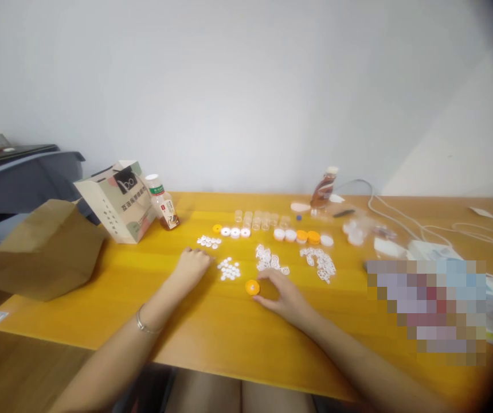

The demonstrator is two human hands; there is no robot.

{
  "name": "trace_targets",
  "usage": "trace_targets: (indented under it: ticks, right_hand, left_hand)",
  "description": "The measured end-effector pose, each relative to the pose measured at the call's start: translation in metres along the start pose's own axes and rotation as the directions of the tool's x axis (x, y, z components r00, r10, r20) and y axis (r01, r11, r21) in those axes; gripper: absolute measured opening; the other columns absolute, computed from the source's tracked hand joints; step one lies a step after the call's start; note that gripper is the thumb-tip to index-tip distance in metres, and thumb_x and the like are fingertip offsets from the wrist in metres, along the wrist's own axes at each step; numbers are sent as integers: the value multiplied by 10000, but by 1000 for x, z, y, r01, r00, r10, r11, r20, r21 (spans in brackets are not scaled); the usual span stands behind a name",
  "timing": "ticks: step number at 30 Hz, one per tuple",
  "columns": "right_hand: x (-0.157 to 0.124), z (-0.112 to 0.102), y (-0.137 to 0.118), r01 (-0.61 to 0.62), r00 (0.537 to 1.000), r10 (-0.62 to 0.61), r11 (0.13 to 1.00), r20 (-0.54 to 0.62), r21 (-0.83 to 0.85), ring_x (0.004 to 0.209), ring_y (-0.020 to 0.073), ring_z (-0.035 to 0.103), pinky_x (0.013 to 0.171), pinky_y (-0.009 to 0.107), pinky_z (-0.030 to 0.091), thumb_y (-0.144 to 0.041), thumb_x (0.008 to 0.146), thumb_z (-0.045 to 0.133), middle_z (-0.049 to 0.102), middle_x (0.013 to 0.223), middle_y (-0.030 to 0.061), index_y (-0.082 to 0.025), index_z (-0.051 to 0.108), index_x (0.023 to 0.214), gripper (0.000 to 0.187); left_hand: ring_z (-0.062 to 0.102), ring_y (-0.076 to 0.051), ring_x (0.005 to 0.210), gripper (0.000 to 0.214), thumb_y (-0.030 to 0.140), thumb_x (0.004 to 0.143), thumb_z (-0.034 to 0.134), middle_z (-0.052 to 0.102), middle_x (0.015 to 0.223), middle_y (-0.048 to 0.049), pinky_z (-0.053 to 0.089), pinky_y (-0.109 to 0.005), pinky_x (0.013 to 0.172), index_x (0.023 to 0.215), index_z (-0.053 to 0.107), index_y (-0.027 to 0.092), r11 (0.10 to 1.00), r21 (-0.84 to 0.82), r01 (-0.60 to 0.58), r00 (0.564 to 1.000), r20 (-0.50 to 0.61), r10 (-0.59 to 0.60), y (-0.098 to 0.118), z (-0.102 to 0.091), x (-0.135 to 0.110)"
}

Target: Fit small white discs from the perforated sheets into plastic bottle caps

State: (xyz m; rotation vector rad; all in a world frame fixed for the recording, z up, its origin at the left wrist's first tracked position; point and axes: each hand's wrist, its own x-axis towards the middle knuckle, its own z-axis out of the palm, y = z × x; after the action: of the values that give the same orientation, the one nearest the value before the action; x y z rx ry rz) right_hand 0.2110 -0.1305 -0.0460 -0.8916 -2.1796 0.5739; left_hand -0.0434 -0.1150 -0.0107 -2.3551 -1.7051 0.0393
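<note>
My right hand [284, 297] rests on the table with thumb and forefinger around an orange round cap [252, 287], which has a small pale piece in its middle. My left hand [193, 265] is closed, palm down, left of a cluster of small white discs [229, 269]; whatever its fingers hold is hidden. Just beyond it lie small white ring-like pieces [208, 242]. White flat openwork pieces [267, 258] form a pile beyond my right hand, and a second pile of openwork pieces [320, 263] lies to the right.
White caps [235, 232] and orange lids [313, 237] stand in a row, with clear cups [263, 220] behind. A bottle [163, 203], a carton bag [121, 203] and a brown paper bag [53, 252] stand left. Another bottle [324, 188] and white cables [396, 212] are right.
</note>
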Motion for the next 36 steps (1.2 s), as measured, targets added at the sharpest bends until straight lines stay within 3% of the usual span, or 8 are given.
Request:
trace_targets:
  ticks: [3, 5, 7, 9, 12, 24, 36]
  right_hand:
    - [0, 2, 1, 12, 1000, -12, 1000, 17, 8, 918, 194, 555, 816, 343, 440, -228, 728, 567, 590, 968, 56, -221, 501, 915, 199]
    - [-1, 3, 2, 13, 999, -14, 1000, 31, 16, 913, 186, 561, 815, 336, 442, -203, 735, 553, 599, 962, 50, -220, 506, 902, 174]
    - [-1, 4, 4, 9, 999, -10, 1000, 44, 26, 896, 179, 569, 805, 328, 447, -182, 738, 543, 609, 944, 43, -220, 513, 900, 169]
    - [0, 5, 6, 1, 999, -3, 999, 49, 35, 871, 173, 577, 790, 320, 452, -172, 740, 537, 619, 917, 37, -219, 519, 902, 170]
    - [0, 6, 7, -21, 998, 18, 999, 52, 40, 858, 167, 581, 780, 309, 455, -171, 745, 532, 625, 901, 30, -216, 524, 897, 159]
    - [0, 7, 8, -78, 994, 72, 994, 84, 70, 862, 167, 589, 781, 308, 459, -182, 751, 531, 631, 914, 34, -210, 529, 926, 177]
    - [0, 7, 9, -54, 996, 49, 996, 74, 65, 833, 163, 596, 762, 305, 475, -177, 747, 539, 634, 889, 34, -205, 533, 927, 182]
  left_hand:
    - [556, -188, 737, 219, 197, 830, 417, 596, 735, -89, 356, -285, 647, 721, 595, 131, 997, -68, -45, 988, -151, 34, 10, 1, 1]
    - [546, -164, 742, 178, 229, 824, 434, 595, 754, -56, 351, -269, 656, 780, 592, 161, 969, -175, -173, 951, -285, 118, 24, 4, 1]
    - [540, -136, 730, 161, 246, 827, 437, 593, 750, -26, 345, -252, 663, 824, 585, 184, 905, -276, -325, 912, -345, 222, 41, 8, 2]
    - [539, -126, 736, 163, 261, 835, 431, 595, 751, -12, 336, -252, 676, 842, 580, 193, 851, -330, -409, 889, -354, 290, 55, 11, 3]
    - [542, -128, 748, 161, 263, 835, 437, 601, 754, -6, 325, -267, 700, 834, 581, 191, 827, -361, -431, 888, -333, 317, 65, 15, 4]
    - [537, -119, 751, 157, 240, 833, 441, 600, 773, 3, 307, -268, 716, 832, 592, 195, 799, -413, -438, 887, -340, 311, 66, 18, 4]
    - [498, -122, 732, 204, 245, 878, 373, 577, 745, -9, 277, -287, 704, 886, 570, 197, 820, -126, -558, 773, -439, 458, 62, 21, 1]
